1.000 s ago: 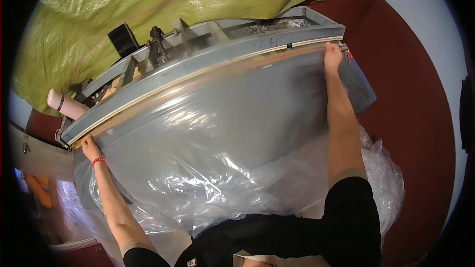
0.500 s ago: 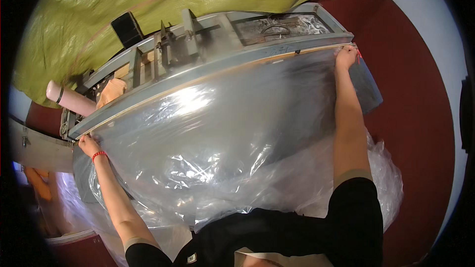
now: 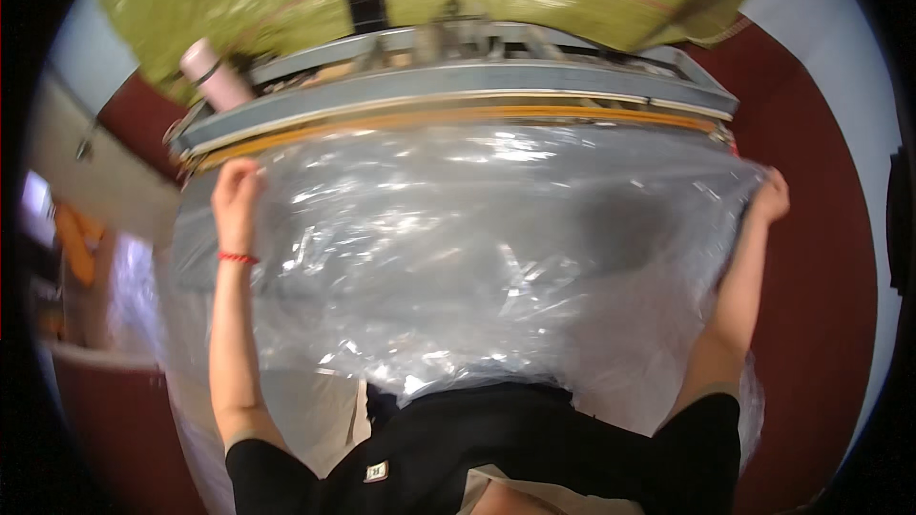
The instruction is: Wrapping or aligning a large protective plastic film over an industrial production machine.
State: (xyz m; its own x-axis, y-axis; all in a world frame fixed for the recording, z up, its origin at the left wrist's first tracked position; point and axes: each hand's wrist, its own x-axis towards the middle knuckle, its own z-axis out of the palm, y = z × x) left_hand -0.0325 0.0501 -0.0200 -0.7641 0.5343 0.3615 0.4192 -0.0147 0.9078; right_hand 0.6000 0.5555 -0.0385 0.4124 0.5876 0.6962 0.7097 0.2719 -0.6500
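Clear plastic film (image 3: 429, 257) spreads between the person's body and a long metal frame (image 3: 458, 81), probably stretched wide so it lies flatter. At the frame's left end, a pink bottle (image 3: 216, 76) leans, seemingly out of the film's way. The hands stand well apart: left (image 3: 237, 183) and right (image 3: 773, 196) both pinch the film near opposite far corners, apparently to share the tension evenly.
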